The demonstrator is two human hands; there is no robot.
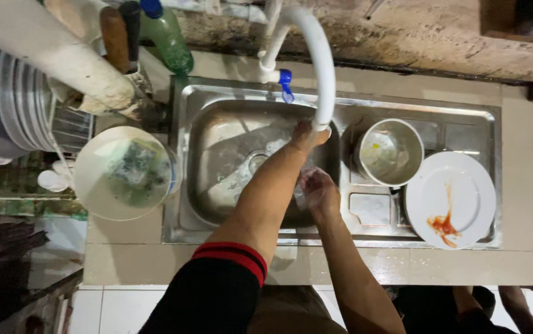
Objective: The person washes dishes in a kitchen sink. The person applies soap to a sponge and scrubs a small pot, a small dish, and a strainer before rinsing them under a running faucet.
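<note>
Left hand (307,136): mine, raised to the outlet of the white tap spout (323,74), fingers closed about its end.
Right hand (319,192): mine, loosely cupped, empty, below the outlet over the steel sink (217,124), placed to catch the water.
Right side: metal bowl (390,151) and sauce-stained white plate (451,199) on the drainboard, close together.
Left side: sponge bowl (124,173) overlaps the sink rim.
Open room: basin centre; near worktop (433,266).

I see my left hand (308,135) up at the white tap spout (323,74), right hand (320,192) just below it over the steel sink (229,154), steel pot (390,151) at three o'clock, sauce-stained white plate (451,199) beyond, bowl with sponge (124,173) at nine o'clock
</note>
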